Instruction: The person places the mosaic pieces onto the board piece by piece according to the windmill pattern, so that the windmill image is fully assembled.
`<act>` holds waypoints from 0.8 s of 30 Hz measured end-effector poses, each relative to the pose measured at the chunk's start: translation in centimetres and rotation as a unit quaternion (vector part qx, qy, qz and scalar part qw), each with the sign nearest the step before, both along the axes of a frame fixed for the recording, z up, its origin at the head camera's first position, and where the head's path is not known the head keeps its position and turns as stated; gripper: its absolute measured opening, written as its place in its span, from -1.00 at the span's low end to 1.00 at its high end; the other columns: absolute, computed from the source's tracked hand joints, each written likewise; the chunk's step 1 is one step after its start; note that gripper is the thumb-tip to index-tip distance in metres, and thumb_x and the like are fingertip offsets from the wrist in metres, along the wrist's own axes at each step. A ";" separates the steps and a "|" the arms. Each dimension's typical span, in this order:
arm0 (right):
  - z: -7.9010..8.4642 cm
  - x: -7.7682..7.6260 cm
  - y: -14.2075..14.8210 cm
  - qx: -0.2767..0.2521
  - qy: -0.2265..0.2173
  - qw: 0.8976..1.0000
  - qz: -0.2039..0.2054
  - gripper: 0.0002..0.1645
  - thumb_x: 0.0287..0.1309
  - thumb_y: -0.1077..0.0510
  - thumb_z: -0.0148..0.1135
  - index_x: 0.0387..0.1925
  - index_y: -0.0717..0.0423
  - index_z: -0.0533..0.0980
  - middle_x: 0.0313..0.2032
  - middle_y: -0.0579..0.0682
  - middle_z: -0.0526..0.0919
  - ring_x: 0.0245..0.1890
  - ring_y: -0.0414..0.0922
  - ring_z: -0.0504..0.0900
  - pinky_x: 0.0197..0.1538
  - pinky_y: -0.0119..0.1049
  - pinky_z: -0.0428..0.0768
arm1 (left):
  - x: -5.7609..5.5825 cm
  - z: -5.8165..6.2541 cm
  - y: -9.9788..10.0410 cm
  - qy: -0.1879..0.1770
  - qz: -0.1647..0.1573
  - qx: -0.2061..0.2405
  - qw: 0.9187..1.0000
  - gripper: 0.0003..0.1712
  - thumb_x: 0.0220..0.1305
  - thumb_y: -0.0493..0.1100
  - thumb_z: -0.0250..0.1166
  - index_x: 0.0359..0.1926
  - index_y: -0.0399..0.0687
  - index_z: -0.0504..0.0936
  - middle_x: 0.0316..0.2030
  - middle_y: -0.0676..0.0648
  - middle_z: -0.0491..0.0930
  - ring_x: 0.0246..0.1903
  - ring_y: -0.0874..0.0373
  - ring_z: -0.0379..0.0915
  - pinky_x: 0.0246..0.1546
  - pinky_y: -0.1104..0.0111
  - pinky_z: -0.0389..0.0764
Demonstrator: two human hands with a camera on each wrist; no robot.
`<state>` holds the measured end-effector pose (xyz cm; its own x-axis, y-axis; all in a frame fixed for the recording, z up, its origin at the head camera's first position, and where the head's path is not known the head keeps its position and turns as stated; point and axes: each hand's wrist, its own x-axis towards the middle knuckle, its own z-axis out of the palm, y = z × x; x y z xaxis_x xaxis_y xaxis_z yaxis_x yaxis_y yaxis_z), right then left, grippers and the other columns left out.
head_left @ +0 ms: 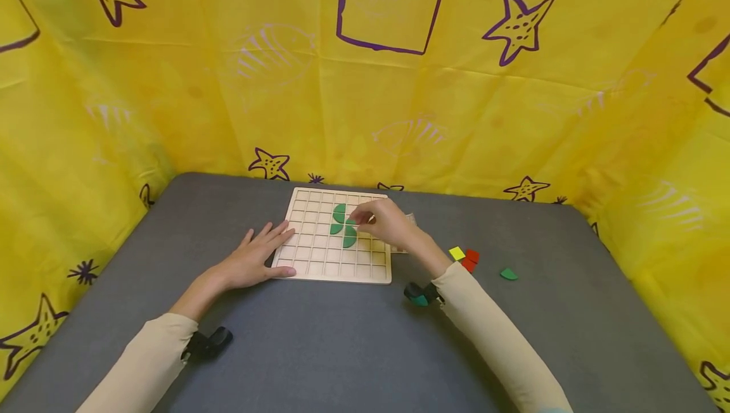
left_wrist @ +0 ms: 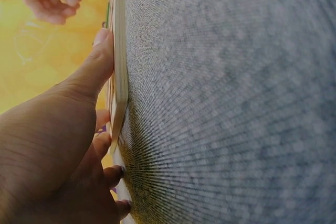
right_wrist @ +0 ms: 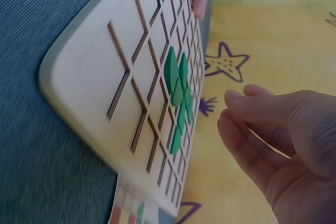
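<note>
A pale wooden grid board (head_left: 371, 268) lies on the grey table, with several green quarter-round tiles (head_left: 350, 237) grouped around its middle squares. My left hand (head_left: 251, 261) rests at the board's left side, fingers spread, its thumb along the near left corner. Over the green tiles hovers my right hand (head_left: 384, 222), partly hiding them in the head view. The right wrist view shows its thumb and fingertips (right_wrist: 231, 98) close together, raised off the board, with no tile visible between them.
A printed card (right_wrist: 134, 203) sticks out from beneath the board's right side. Right of it lie a yellow tile (head_left: 457, 253), red tiles (head_left: 471, 256) and a loose green tile (head_left: 509, 274). Another green piece (head_left: 419, 301) shows under the right wrist's camera. A yellow curtain (head_left: 365, 102) hangs behind the table.
</note>
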<state>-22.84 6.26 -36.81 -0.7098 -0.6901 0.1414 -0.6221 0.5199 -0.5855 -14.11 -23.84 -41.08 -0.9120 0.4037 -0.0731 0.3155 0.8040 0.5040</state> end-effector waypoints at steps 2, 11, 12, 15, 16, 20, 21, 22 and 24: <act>0.2 0.1 0.5 0.006 0.001 1.000 -0.006 -0.75 0.16 0.36 0.34 -0.10 0.25 0.67 -0.28 0.04 0.71 -0.28 -0.15 0.64 -0.16 -0.36 0.62 | 0.0 0.0 0.0 -0.001 0.000 -0.001 1.000 0.07 0.19 0.30 0.31 0.52 -0.13 0.10 0.52 -0.25 -0.06 0.46 -0.38 -0.29 0.33 -0.31 -0.35; 0.3 0.3 3.5 0.023 0.017 0.999 -0.020 -0.74 0.12 0.37 0.36 -0.11 0.27 0.66 -0.31 -0.02 0.70 -0.29 -0.15 0.64 -0.13 -0.31 0.63 | -0.1 0.0 0.0 0.003 0.000 0.001 1.000 0.06 0.19 0.28 0.31 0.51 -0.15 0.11 0.51 -0.25 -0.05 0.46 -0.39 -0.29 0.32 -0.31 -0.35; 0.3 0.4 3.9 0.027 0.017 0.999 -0.019 -0.74 0.13 0.37 0.36 -0.10 0.28 0.66 -0.31 -0.02 0.71 -0.29 -0.15 0.64 -0.12 -0.31 0.63 | -0.1 -0.1 -0.1 0.002 0.000 0.000 1.000 0.06 0.19 0.29 0.31 0.51 -0.14 0.11 0.51 -0.25 -0.06 0.46 -0.39 -0.29 0.32 -0.31 -0.35; 0.3 0.7 4.9 0.034 0.010 0.999 -0.022 -0.75 0.14 0.36 0.35 -0.10 0.28 0.66 -0.30 0.02 0.72 -0.28 -0.14 0.65 -0.12 -0.29 0.64 | -0.1 -0.1 -0.1 -0.003 0.003 -0.002 1.000 0.07 0.18 0.29 0.32 0.51 -0.13 0.10 0.52 -0.24 -0.06 0.46 -0.39 -0.30 0.32 -0.31 -0.36; 0.3 0.9 5.2 0.035 0.009 0.999 -0.024 -0.75 0.14 0.36 0.35 -0.10 0.28 0.66 -0.29 0.03 0.72 -0.27 -0.14 0.65 -0.12 -0.28 0.64 | -0.1 -0.1 -0.1 -0.003 0.002 -0.001 1.000 0.07 0.18 0.29 0.32 0.51 -0.13 0.10 0.52 -0.25 -0.07 0.46 -0.39 -0.30 0.32 -0.32 -0.37; 0.5 1.3 6.7 0.039 0.008 0.999 -0.032 -0.75 0.13 0.36 0.36 -0.11 0.30 0.65 -0.26 0.09 0.73 -0.26 -0.11 0.66 -0.11 -0.20 0.65 | 0.0 -0.2 -0.2 -0.007 0.003 -0.001 1.000 0.07 0.18 0.30 0.31 0.52 -0.12 0.10 0.52 -0.25 -0.07 0.45 -0.40 -0.31 0.32 -0.32 -0.38; 0.6 1.4 7.0 0.041 0.011 0.999 -0.034 -0.75 0.13 0.35 0.36 -0.11 0.30 0.65 -0.26 0.10 0.73 -0.27 -0.10 0.66 -0.11 -0.20 0.65 | -0.1 -0.2 -0.2 -0.006 0.003 0.000 1.000 0.07 0.18 0.30 0.31 0.51 -0.13 0.10 0.52 -0.25 -0.07 0.45 -0.40 -0.30 0.31 -0.32 -0.37; 0.6 1.4 7.4 0.043 0.013 0.998 -0.035 -0.74 0.13 0.36 0.36 -0.11 0.30 0.65 -0.25 0.11 0.73 -0.27 -0.10 0.66 -0.12 -0.19 0.65 | -0.1 -0.2 -0.2 -0.005 0.003 -0.001 1.000 0.06 0.19 0.30 0.31 0.52 -0.12 0.10 0.52 -0.25 -0.07 0.45 -0.40 -0.30 0.32 -0.32 -0.37; 0.7 1.4 8.2 0.045 0.020 0.998 -0.037 -0.74 0.12 0.36 0.37 -0.11 0.31 0.65 -0.26 0.12 0.73 -0.28 -0.09 0.67 -0.14 -0.19 0.66 | -0.1 -0.2 -0.1 -0.004 0.003 -0.002 1.000 0.06 0.19 0.30 0.31 0.52 -0.12 0.10 0.52 -0.24 -0.08 0.46 -0.39 -0.30 0.32 -0.32 -0.37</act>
<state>-21.40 14.45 -36.16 -0.7544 -0.6471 0.1107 -0.6020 0.6147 -0.5097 -14.23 -23.98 -41.30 -0.9134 0.3985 -0.0831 0.3068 0.8082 0.5027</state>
